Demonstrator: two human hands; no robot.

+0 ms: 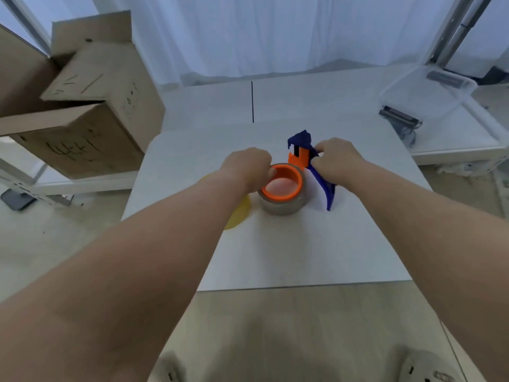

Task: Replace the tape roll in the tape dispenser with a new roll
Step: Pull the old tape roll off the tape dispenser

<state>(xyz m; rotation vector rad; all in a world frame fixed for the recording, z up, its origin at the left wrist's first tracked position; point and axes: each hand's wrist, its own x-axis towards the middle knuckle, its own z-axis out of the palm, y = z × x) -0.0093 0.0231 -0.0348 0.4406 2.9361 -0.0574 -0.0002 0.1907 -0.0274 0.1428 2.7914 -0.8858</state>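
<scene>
Both hands grip the tape dispenser (303, 161) at table (303, 257) centre: left hand (248, 166) closed on the brownish tape roll (281, 205) around its orange hub, right hand (336, 164) pinching the blue frame. Yellow roll (239, 213) at nine o'clock; cardboard box (82, 128) at ten o'clock, handwriting unreadable.
</scene>
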